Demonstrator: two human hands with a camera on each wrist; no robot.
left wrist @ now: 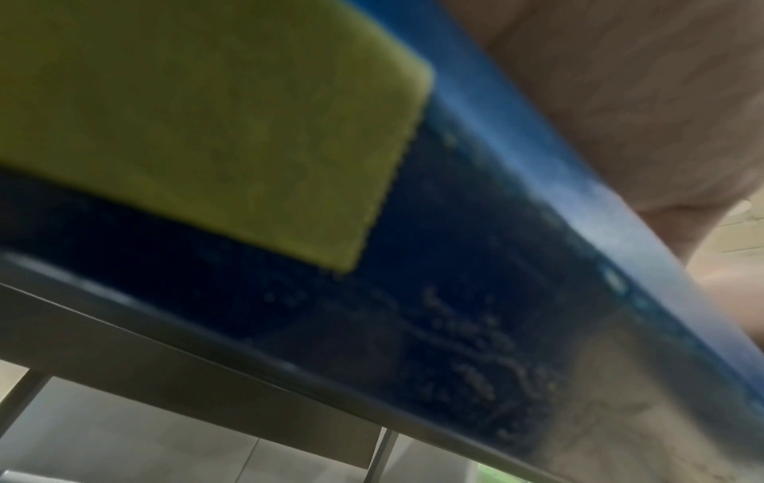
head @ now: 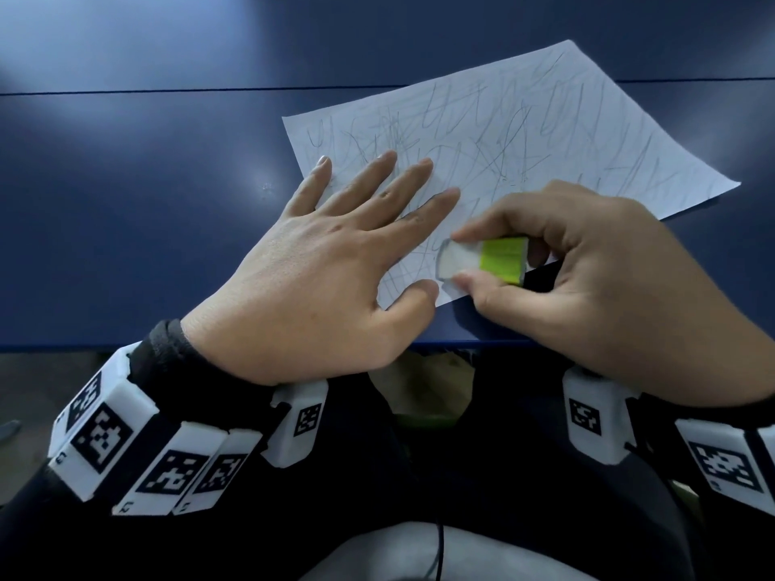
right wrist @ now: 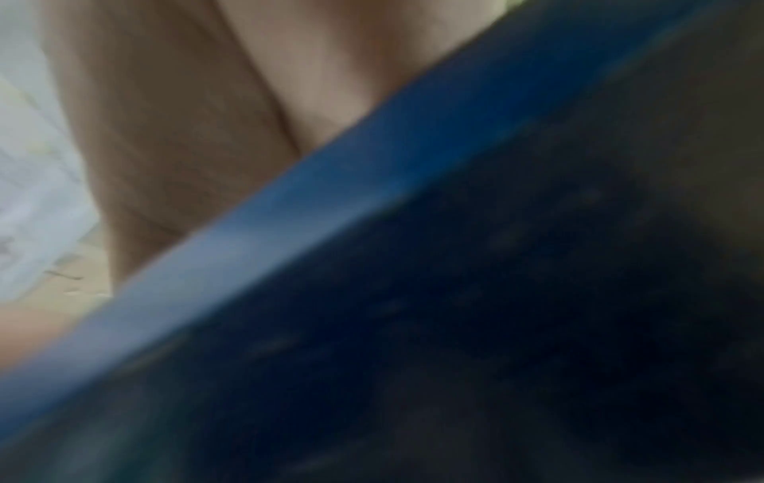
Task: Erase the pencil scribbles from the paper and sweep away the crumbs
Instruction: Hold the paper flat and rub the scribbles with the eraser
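Note:
A white sheet of paper (head: 524, 132) covered in grey pencil scribbles lies slanted on the dark blue table (head: 126, 203). My left hand (head: 335, 245) lies flat on the paper's near left corner with its fingers spread. My right hand (head: 566, 262) pinches a white eraser (head: 457, 262) with a lime-green sleeve (head: 503, 262) between thumb and forefinger. The eraser's white end touches the paper near its front edge, just right of my left thumb. Both wrist views are blurred and show only the table's blue edge (left wrist: 537, 163) from below and part of a palm (right wrist: 207, 98).
The table's front edge (head: 84, 345) runs just below both hands. A seam (head: 167, 92) crosses the tabletop behind the paper. A yellow-green patch (left wrist: 207, 114) shows under the table in the left wrist view. My dark-clothed lap (head: 419, 475) lies below the edge.

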